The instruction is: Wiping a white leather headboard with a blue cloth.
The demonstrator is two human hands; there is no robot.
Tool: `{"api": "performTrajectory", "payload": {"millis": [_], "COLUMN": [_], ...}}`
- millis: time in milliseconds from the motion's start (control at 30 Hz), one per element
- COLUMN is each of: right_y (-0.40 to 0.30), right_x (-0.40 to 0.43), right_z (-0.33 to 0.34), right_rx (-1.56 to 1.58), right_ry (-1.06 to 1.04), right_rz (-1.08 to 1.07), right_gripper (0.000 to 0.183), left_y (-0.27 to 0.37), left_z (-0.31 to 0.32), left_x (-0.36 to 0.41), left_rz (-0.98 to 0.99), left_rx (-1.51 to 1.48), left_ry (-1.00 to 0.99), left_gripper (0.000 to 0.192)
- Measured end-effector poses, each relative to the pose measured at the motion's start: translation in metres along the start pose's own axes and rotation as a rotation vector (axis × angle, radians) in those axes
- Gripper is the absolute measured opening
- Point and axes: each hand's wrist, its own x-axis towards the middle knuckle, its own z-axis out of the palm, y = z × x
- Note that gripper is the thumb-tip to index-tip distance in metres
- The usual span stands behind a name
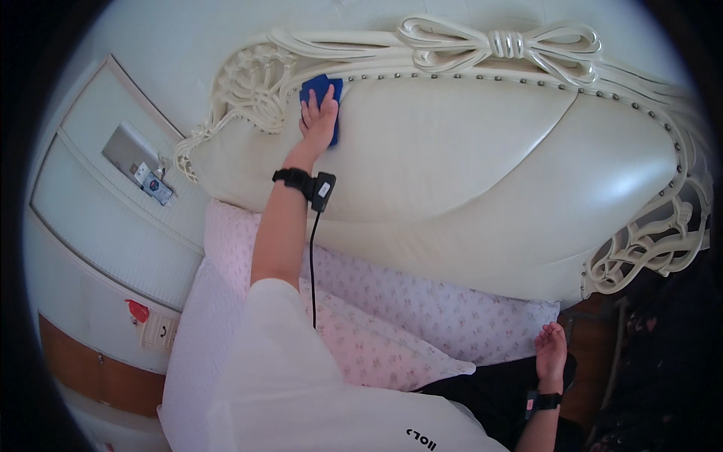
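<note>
At the upper left of the headboard, my left hand (320, 117) presses a folded blue cloth (322, 85) against the cream padded headboard (429, 147), beside its studded edge. The fingers lie spread over the cloth, and a black strap with a small cabled device (322, 192) is on that wrist. My right hand (551, 347) is low on the right, near the corner of a floral pillow (491, 327), with fingers loosely curled and nothing seen in it. That wrist also wears a black strap (547, 401).
Carved cream trim with a bow (505, 44) tops the headboard. Floral pillows (384, 339) lean below it on the bed. At the left stand a pale cabinet (118, 209), a small drawer unit (159, 332) and a red item (136, 311). Dark patterned fabric (661, 350) hangs at the right.
</note>
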Motion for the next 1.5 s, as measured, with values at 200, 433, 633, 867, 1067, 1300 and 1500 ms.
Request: {"api": "performTrajectory", "payload": {"millis": [200, 433, 633, 867, 1067, 1300, 1500], "right_y": [0.001, -0.002, -0.002, -0.001, -0.002, -0.005, 0.0], "right_x": [-0.007, -0.007, -0.005, -0.008, -0.006, -0.008, -0.009], "right_z": [0.001, 0.002, 0.005, 0.001, -0.003, 0.005, -0.003], "right_rx": [0.041, 0.036, 0.024, 0.067, 0.062, 0.061, 0.068], "right_ry": [0.004, -0.033, -0.037, -0.016, -0.049, -0.04, -0.06], "right_rz": [-0.039, -0.054, -0.007, -0.042, -0.037, -0.022, -0.048], "right_gripper": [0.02, 0.019, 0.02, 0.019, 0.018, 0.019, 0.022], "left_y": [0.0, 0.003, -0.026, -0.008, -0.013, -0.027, -0.036], "left_z": [-0.001, 0.027, 0.02, 0.021, 0.054, 0.039, 0.049], "left_x": [0.021, -0.039, -0.024, -0.037, -0.094, -0.081, -0.09], "left_rz": [-0.177, -0.103, 0.035, -0.173, -0.043, -0.023, -0.176], "left_rx": [0.054, 0.024, 0.013, -0.065, -0.108, -0.101, -0.134], "left_ry": [0.062, 0.107, 0.026, 0.092, 0.107, 0.004, 0.12], "left_gripper": [0.06, 0.058, 0.066, 0.064, 0.066, 0.073, 0.07]}}
